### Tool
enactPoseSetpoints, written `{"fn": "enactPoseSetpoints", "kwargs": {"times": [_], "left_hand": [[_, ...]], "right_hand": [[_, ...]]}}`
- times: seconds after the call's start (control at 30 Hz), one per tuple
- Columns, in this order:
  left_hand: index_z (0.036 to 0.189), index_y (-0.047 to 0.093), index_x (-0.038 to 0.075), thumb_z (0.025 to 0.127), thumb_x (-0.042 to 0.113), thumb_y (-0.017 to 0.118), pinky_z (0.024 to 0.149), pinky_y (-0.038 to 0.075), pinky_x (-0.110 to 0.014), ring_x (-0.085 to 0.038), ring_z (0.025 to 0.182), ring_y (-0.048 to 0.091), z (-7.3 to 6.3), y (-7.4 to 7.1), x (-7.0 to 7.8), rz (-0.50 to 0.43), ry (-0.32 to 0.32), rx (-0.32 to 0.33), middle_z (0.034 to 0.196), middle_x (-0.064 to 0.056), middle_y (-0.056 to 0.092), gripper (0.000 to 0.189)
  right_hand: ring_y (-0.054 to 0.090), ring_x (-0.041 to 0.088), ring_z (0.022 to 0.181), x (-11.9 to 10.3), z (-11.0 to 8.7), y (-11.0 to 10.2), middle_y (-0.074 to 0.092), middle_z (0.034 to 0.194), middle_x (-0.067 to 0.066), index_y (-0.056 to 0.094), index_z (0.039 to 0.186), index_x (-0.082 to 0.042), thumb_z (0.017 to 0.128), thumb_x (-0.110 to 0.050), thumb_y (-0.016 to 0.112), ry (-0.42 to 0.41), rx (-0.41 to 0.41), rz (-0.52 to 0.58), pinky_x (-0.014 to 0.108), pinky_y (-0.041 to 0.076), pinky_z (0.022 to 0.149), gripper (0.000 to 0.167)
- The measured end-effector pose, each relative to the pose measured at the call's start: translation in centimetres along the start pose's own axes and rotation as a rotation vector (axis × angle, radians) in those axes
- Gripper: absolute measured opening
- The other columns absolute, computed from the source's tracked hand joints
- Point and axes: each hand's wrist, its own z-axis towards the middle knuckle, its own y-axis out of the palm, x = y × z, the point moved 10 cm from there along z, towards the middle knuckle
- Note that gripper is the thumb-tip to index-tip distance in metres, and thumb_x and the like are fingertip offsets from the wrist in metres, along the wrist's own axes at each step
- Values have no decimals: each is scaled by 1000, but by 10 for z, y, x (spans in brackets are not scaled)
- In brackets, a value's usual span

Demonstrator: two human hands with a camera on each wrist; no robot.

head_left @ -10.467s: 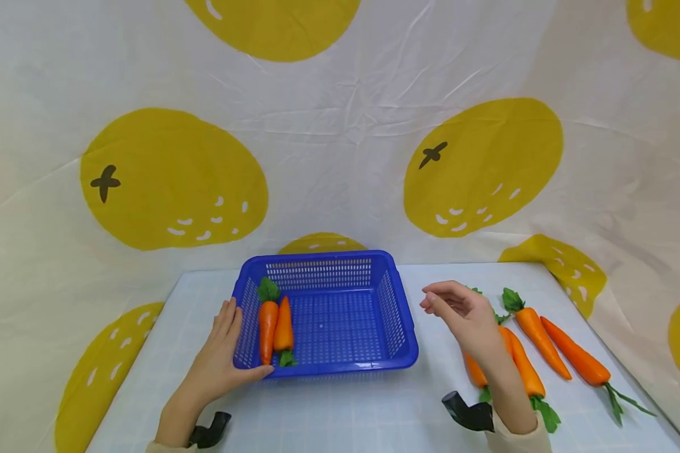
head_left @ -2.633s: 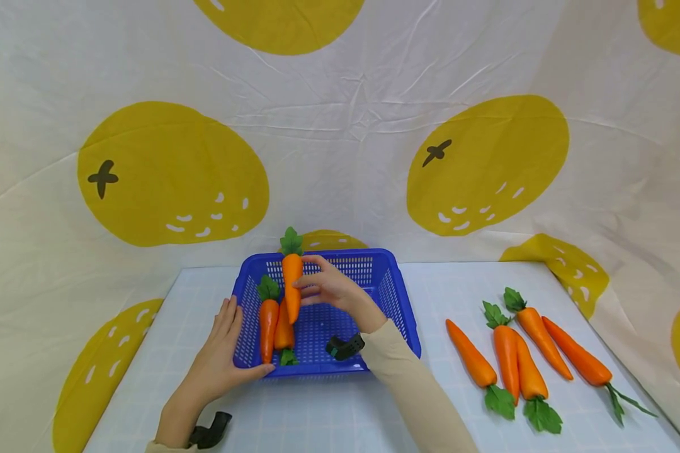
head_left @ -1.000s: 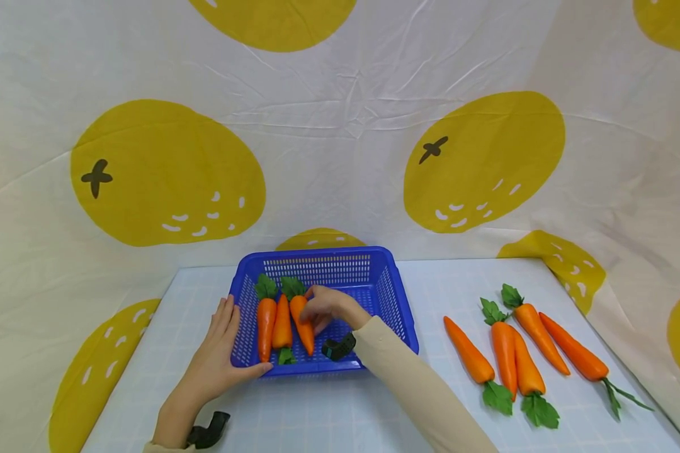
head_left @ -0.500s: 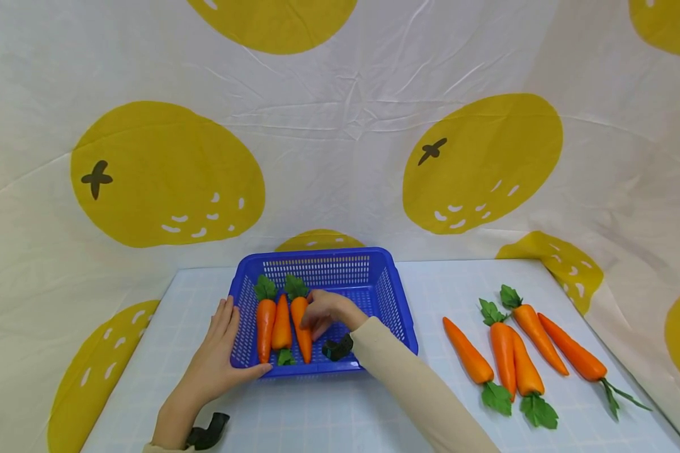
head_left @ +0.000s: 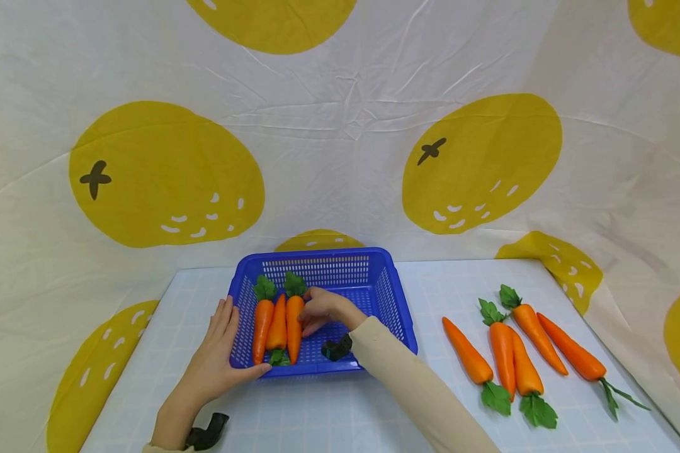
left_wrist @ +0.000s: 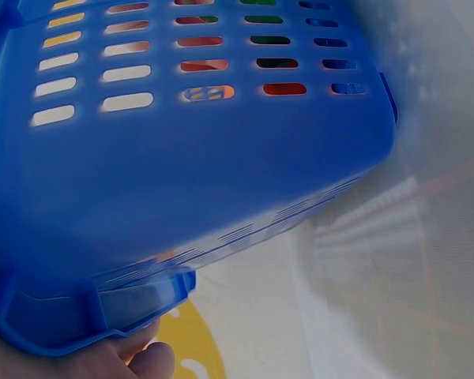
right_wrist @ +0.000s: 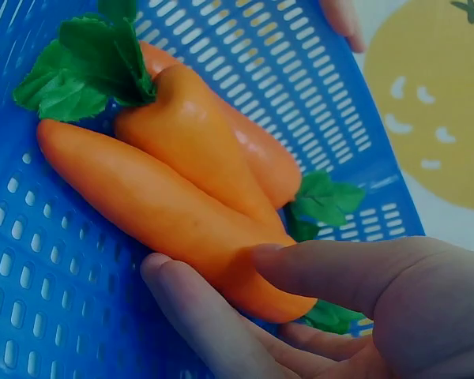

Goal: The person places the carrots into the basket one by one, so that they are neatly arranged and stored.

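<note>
Three orange carrots with green leaves lie side by side in a blue plastic basket (head_left: 340, 369): the left carrot (head_left: 263, 324), the middle carrot (head_left: 277, 327) with leaves toward the front, and the right carrot (head_left: 294, 324). My right hand (head_left: 330, 308) is inside the basket, its fingertips touching the right side of the right carrot. In the right wrist view, the thumb (right_wrist: 332, 268) overlaps that carrot (right_wrist: 182, 217) and the index finger lies along its edge. My left hand (head_left: 218, 355) rests at the basket's front left corner, fingers straight along the side and thumb on the front rim.
Several more carrots lie on the table at the right, among them one carrot (head_left: 467, 352) closest to the basket. The pale checked table (head_left: 328, 415) meets a cloth backdrop (head_left: 334, 157) with yellow fruit prints right behind the basket.
A third carrot has come into the basket in my right hand. It has turned straighter and shifted left, and the other two have slid left with it. My left hand has stayed put.
</note>
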Motion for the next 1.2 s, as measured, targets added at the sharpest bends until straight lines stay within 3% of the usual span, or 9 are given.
{"fn": "enactPoseSetpoints", "kwargs": {"times": [0.43, 0.6, 0.73, 0.9, 1.07, 1.2], "left_hand": [[155, 13, -8, 71, 63, 80, 112, 17, -68, -33, 151, -11, 0, -1, 1, -2, -9, -2, 165, -18, -6, 128], [155, 12, -8, 71, 63, 79, 112, 17, -68, -33, 151, -11, 0, 0, 1, -3, -17, -7, 165, -17, -7, 129], [155, 12, -7, 71, 63, 79, 112, 16, -68, -33, 151, -11, 0, 0, 0, -5, -22, -7, 165, -17, -7, 129], [155, 12, -7, 71, 63, 79, 112, 16, -68, -33, 151, -11, 0, 0, -1, -6, -21, -4, 165, -17, -6, 128], [155, 12, -7, 71, 62, 80, 112, 16, -68, -33, 151, -10, -1, 0, -1, -6, -19, 0, 165, -18, -6, 128], [155, 14, -8, 71, 62, 81, 112, 18, -68, -37, 151, -7, -1, 0, 0, -4, -9, 9, 165, -17, -5, 128]], "right_hand": [[71, 42, 77, -7, -3, -4, 67, 96, 34, 34, 140, 8, 92, -1, 65, -31, 34, -36, 52, 55, 80, 58], [70, 46, 76, -13, -5, -11, 67, 92, 35, 46, 125, 10, 90, -3, 66, -90, 108, -102, 53, 57, 74, 42], [69, 46, 74, -20, -7, -18, 69, 84, 31, 51, 110, 4, 90, -7, 67, -149, 184, -167, 53, 59, 68, 27], [69, 47, 74, -30, -11, -24, 70, 78, 25, 58, 101, -1, 94, -14, 65, -213, 250, -219, 53, 59, 66, 16], [68, 41, 65, -41, -14, -28, 70, 72, 18, 65, 97, -3, 96, -16, 63, -273, 302, -240, 48, 59, 61, 14], [68, 40, 64, -47, -17, -30, 70, 76, 19, 68, 98, 0, 96, -16, 62, -322, 327, -220, 44, 59, 60, 16]]}}
